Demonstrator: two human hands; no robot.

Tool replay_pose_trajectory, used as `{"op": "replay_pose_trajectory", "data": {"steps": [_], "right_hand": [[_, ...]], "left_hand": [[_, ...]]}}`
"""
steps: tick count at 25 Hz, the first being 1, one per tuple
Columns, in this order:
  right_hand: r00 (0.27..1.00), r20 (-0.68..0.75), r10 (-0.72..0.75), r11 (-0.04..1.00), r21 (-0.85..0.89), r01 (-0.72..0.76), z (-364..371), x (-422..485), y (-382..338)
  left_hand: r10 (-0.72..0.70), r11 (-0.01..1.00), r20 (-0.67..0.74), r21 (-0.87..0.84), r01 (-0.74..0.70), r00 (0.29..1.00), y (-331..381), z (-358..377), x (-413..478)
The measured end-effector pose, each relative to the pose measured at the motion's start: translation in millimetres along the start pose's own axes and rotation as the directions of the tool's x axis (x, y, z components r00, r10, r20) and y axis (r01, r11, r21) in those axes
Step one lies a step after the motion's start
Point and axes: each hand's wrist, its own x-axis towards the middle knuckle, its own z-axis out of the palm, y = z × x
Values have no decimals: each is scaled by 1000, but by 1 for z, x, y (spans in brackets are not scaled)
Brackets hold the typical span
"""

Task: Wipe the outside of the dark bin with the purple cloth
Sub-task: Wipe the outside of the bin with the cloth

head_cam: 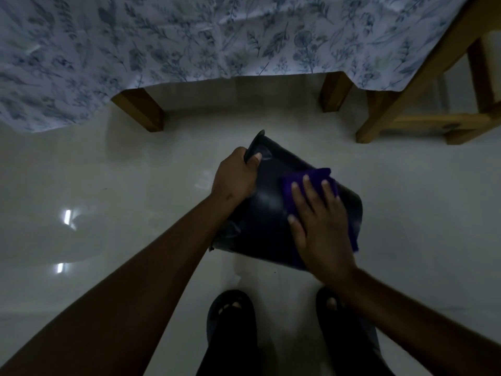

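The dark bin lies tipped on its side over the pale floor, its rim pointing left and its base toward the right. My left hand grips the rim at the bin's upper left edge, thumb over the outside wall. My right hand lies flat with fingers spread on the purple cloth, pressing it against the bin's upper outer wall near the base. Part of the cloth hangs past the hand at the lower right.
A bed with a blue floral sheet and wooden legs stands just beyond the bin. A wooden stool frame is at the right. My feet in dark sandals stand below the bin on the glossy tile floor.
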Motion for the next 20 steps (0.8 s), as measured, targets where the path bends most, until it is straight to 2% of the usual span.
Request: {"op": "replay_pose_trajectory", "data": {"steps": [2, 4, 6, 8, 10, 13, 16, 18, 20], "right_hand": [[994, 22, -103, 994, -28, 104, 6, -7, -9], [995, -4, -103, 994, -44, 103, 0, 25, -7], [999, 36, 1, 1000, 24, -1, -8, 69, 5], [981, 124, 151, 973, 156, -170, -14, 93, 21], [959, 174, 225, 957, 145, -251, -17, 78, 19], [967, 232, 109, 991, 54, -124, -17, 27, -2], [944, 329, -14, 1000, 25, 6, -27, 23, 3], [952, 293, -91, 996, 30, 86, -33, 29, 15], [979, 159, -124, 987, 123, 105, -34, 27, 24]], "left_hand": [[-34, 999, 2, -35, 34, 999, 2, 2, 6], [-66, 994, -11, -91, 65, 998, 2, 1, 2], [-69, 992, -26, -108, 66, 997, -2, 1, -6], [-55, 991, -39, -128, 50, 998, -8, 1, -18], [-35, 993, -52, -112, 29, 998, -13, 2, -25], [-26, 997, -62, -73, 22, 998, -21, 4, -22], [-33, 992, -66, -124, 24, 997, -17, 2, -21], [-15, 984, -56, -179, 4, 998, -15, -5, -26], [82, 976, -36, -198, -88, 996, -11, -19, -34]]}}
